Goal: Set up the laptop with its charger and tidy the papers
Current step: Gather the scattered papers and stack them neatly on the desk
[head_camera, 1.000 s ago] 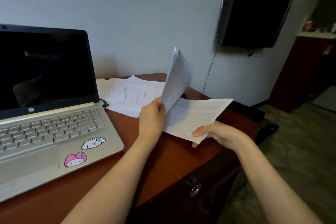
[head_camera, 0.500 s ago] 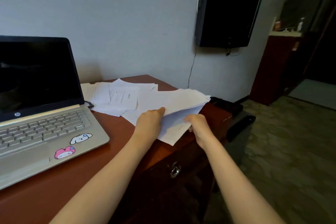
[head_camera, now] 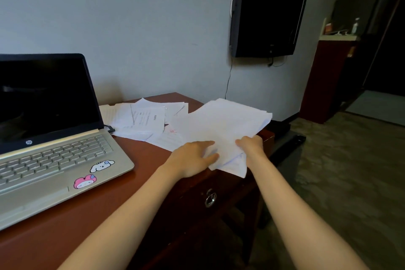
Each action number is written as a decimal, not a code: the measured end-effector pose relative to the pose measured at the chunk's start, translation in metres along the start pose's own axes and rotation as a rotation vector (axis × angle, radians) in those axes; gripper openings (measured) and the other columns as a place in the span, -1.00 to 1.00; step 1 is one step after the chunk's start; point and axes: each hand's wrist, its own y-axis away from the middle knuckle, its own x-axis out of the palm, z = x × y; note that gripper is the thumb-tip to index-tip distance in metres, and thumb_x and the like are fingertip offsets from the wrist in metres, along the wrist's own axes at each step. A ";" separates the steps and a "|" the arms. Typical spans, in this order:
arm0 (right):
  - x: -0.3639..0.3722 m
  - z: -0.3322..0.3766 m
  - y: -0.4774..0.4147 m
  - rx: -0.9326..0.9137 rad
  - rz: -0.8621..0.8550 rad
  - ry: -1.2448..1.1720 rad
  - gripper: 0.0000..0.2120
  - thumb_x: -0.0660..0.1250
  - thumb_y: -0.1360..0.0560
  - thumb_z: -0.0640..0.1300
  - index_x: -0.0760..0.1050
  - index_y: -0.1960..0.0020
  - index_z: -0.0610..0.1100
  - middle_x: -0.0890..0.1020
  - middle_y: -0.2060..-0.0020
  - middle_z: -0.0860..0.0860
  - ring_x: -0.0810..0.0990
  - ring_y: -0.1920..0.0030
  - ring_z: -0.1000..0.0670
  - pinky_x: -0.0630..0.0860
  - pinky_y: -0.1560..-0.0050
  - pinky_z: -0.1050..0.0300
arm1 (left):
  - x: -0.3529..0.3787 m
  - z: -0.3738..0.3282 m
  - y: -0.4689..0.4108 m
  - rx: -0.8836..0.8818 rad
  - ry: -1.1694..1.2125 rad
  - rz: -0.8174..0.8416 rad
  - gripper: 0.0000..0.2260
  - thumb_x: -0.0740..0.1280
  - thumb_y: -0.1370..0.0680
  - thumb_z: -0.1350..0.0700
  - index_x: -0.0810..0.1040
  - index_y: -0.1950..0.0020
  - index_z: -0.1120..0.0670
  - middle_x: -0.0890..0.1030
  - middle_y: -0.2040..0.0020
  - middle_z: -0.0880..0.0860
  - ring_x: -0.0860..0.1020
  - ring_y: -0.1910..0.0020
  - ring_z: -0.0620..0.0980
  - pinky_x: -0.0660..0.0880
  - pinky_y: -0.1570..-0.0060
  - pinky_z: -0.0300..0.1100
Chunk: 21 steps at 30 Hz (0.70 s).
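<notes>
Laptop: your laptop (head_camera: 54,160) sits open at the counter's (head_camera: 135,193) left end, near the front edge. Its screen is dark, so you cannot tell whether it has power.
Charger: a dark plug (head_camera: 110,130) lies against the laptop's right side by the hinge. It looks connected, but it is too small to confirm that it is seated, and no cable run or power brick shows.
Sheaf: a thick sheaf (head_camera: 221,125) of white sheets lies over the counter's right front corner. Its near end juts past the front edge, and its far edges are fanned and uneven.
Left hand: your left hand (head_camera: 192,158) holds the sheaf's near left corner, pinching the paper between thumb and fingers.
Right hand: your right hand (head_camera: 249,144) is closed round the sheaf's near right edge, gripping it.
Loose papers: the loose papers (head_camera: 146,118) lie scattered toward the back edge, just right of the laptop. They overlap at odd angles, and the nearest sheet reaches under the sheaf.
Done, as I judge it: the laptop is placed and opened, the charger is probably attached, and a good share of the pages is gathered.
Left, as I judge it: square the sheaf, collect the scatter at the back edge into it, set one neat pile on the counter, and check the plug.
</notes>
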 end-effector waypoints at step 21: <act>-0.062 0.049 -0.010 -0.286 0.098 -0.162 -0.70 0.32 -0.50 -0.34 0.47 -0.23 -0.25 0.57 -0.13 -0.10 0.53 -0.03 -0.06 0.47 -0.09 0.06 | -0.097 0.047 -0.026 -0.235 0.730 -0.651 -0.33 0.37 -0.51 0.00 0.13 -0.50 0.13 0.36 -0.36 0.00 0.35 -0.35 -0.02 0.30 -0.23 -0.21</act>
